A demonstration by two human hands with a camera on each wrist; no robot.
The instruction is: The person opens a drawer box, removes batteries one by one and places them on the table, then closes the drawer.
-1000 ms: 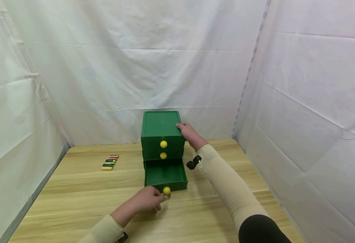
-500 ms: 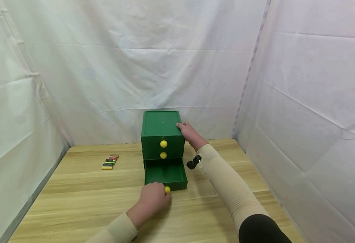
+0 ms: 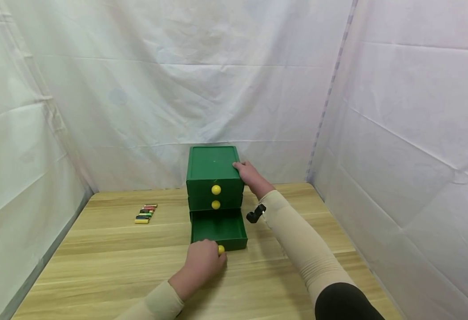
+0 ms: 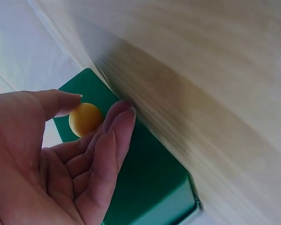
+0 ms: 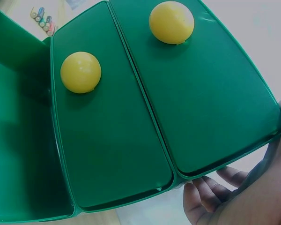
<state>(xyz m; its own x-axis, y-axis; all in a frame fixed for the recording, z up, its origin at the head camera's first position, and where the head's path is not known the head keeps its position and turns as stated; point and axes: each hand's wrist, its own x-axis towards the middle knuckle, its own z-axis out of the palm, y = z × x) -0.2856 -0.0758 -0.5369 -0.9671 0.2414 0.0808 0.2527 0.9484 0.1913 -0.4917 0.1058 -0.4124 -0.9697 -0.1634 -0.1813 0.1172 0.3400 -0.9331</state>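
Note:
A green drawer cabinet (image 3: 213, 162) stands at the back middle of the table, its bottom drawer (image 3: 218, 231) pulled out with nothing in it. My left hand (image 3: 203, 262) is at that drawer's front, thumb and fingers around its yellow knob (image 4: 85, 120). The two upper drawers, each with a yellow knob (image 5: 171, 22), are pushed in. At the cabinet's right side, my right hand (image 3: 251, 175) holds on, thumb over the top edge. Its fingers (image 5: 207, 193) lie along the side wall in the right wrist view.
Left of the cabinet, several small coloured cylinders that look like batteries (image 3: 145, 214) lie in a slanted row on the wooden table (image 3: 110, 266). White cloth walls (image 3: 170, 89) enclose the table at the back and both sides.
My left hand has moved slightly right and up, from beside the bottom drawer's knob to gripping it. The right hand, cabinet and drawer look unmoved.

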